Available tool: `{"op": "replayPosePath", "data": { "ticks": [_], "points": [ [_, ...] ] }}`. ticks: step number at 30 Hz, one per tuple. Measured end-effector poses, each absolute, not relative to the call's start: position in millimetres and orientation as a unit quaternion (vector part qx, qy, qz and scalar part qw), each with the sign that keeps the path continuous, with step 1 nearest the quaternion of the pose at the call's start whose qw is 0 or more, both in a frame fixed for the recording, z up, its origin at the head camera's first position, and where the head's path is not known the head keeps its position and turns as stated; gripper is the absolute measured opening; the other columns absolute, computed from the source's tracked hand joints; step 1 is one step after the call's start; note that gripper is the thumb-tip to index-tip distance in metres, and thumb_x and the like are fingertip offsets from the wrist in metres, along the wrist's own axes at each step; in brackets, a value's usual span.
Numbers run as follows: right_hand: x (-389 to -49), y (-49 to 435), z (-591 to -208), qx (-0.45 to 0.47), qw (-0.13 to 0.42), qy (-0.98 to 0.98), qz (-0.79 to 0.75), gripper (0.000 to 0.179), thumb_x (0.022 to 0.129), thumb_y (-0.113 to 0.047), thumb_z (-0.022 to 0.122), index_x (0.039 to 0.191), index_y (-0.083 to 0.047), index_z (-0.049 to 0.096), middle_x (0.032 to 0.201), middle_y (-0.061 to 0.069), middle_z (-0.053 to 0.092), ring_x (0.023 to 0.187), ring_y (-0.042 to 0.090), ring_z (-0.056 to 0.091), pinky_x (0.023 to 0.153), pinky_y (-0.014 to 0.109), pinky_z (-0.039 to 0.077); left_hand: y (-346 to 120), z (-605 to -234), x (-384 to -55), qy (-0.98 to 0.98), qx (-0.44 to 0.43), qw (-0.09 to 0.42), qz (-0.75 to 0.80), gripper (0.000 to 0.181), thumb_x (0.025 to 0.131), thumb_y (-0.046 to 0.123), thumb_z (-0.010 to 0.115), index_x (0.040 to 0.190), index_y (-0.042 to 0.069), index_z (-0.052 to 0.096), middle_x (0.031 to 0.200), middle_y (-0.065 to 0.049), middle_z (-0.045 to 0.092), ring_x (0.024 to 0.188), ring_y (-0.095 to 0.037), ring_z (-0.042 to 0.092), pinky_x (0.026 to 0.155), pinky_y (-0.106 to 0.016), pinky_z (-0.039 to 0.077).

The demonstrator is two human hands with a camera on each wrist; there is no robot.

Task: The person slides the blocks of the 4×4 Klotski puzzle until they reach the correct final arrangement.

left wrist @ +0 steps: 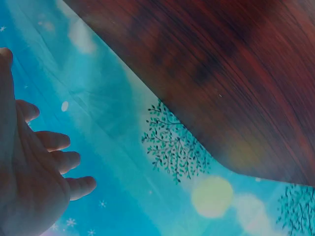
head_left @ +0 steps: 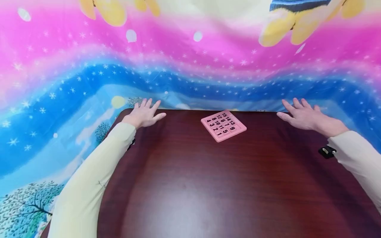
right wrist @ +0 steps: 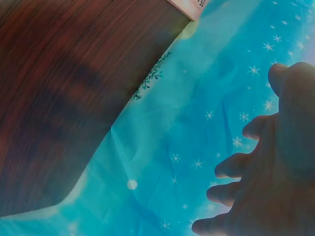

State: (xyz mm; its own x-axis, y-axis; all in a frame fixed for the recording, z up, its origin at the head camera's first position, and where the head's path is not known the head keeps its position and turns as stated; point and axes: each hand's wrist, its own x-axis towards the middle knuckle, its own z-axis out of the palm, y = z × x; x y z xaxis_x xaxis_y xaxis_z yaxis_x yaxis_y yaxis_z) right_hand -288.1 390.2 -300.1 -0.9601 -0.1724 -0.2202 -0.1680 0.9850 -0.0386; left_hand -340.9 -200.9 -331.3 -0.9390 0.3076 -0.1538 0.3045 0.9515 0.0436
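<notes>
A pink number slide puzzle lies tilted on the dark wooden table close to its far edge. Black numerals mark its tiles, and one cell near the right side shows no tile. To its left, my left hand is held over the table's far left corner, fingers spread and holding nothing. My right hand hovers on the other side, also with spread fingers and nothing in it. Both hands are apart from the puzzle. In the right wrist view only a corner of the puzzle shows at the top.
A bright cloth with pink and blue bands, snowflakes and trees hangs behind the table and along its left side. Each wrist carries a dark strapped device, the right one showing more plainly. Glare lies on the near tabletop.
</notes>
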Motion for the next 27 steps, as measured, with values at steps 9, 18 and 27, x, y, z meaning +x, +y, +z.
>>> {"op": "replayPosePath", "data": {
  "ticks": [9, 18, 27],
  "points": [
    [-293, 376, -315, -0.104, 0.095, 0.990, -0.023, 0.087, 0.099, -0.068, 0.021, 0.158, -0.009, -0.003, 0.156, 0.039, -0.003, 0.141, 0.061, -0.004, 0.102, 0.084, 0.004, -178, -338, -347, 0.977, 0.201, 0.043, 0.053, 0.079, 0.098, 0.066, 0.029, 0.160, 0.022, 0.004, 0.161, -0.021, 0.022, 0.144, -0.044, 0.030, 0.117, -0.060, 0.028],
    [-301, 351, -339, -0.130, 0.091, 0.986, -0.053, 0.086, 0.100, -0.063, 0.030, 0.157, -0.001, 0.011, 0.154, 0.044, 0.005, 0.140, 0.063, 0.006, 0.107, 0.079, 0.015, -153, -348, -351, 0.972, 0.219, 0.014, 0.084, 0.072, 0.101, 0.055, 0.037, 0.157, 0.014, 0.019, 0.154, -0.019, 0.037, 0.140, -0.036, 0.040, 0.116, -0.053, 0.035],
    [-307, 322, -353, -0.142, 0.080, 0.985, -0.063, 0.086, 0.099, -0.064, 0.031, 0.156, -0.001, 0.015, 0.155, 0.040, 0.011, 0.142, 0.059, 0.013, 0.112, 0.074, 0.019, -130, -366, -353, 0.966, 0.222, -0.013, 0.135, 0.062, 0.102, 0.049, 0.040, 0.153, 0.016, 0.031, 0.150, -0.014, 0.043, 0.139, -0.032, 0.043, 0.114, -0.050, 0.039]
  ]
}}
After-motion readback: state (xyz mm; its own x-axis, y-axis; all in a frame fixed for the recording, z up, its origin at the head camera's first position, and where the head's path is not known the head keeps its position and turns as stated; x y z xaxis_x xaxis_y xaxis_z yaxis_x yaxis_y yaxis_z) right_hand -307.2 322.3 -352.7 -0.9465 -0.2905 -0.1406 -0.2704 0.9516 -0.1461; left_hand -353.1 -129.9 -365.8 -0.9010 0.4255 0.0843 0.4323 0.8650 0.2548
